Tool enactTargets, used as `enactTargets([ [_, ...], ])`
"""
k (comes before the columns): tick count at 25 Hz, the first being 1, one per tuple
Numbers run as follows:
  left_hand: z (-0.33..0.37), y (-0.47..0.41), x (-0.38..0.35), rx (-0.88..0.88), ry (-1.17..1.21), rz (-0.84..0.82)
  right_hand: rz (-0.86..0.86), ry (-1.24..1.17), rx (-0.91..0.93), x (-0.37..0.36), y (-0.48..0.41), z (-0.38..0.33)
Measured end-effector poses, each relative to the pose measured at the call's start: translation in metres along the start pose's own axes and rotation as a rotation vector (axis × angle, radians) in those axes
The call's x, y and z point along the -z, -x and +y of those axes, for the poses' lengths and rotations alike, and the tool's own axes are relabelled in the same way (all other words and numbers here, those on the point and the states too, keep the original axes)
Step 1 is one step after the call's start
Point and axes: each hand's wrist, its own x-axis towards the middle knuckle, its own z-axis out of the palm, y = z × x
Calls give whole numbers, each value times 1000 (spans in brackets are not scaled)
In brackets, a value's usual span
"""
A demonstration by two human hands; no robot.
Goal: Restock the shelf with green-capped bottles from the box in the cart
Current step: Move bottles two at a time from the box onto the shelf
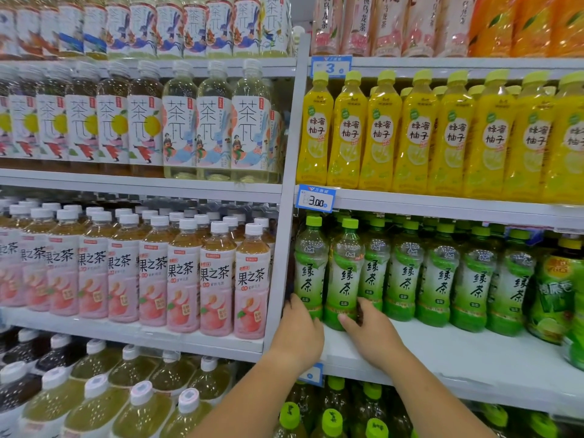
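I read this as the placing step: my left hand (300,335) curls round the foot of the end bottle (311,267) and my right hand (371,335) grips the foot of the second bottle (344,273). Both stand upright at the left end of the green-capped row (474,279) on the shelf (442,352). Next, I judge, comes nudging them flush with the row, letting go, then reaching for the box, which is out of view.
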Motion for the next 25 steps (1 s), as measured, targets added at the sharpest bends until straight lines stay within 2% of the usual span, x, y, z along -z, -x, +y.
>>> enactTargets([
  [7,3,21,19,-31,120,-26,35,-17,-67,1,16,-6],
  [16,5,56,37,-69,223,-135,-76,-122,-57,19,66,-17],
  [21,17,71,58,69,262,-260,-175,-133,-199,43,94,-21],
  [25,34,82,82,253,264,-386,-269,-135,-403,64,119,-33],
])
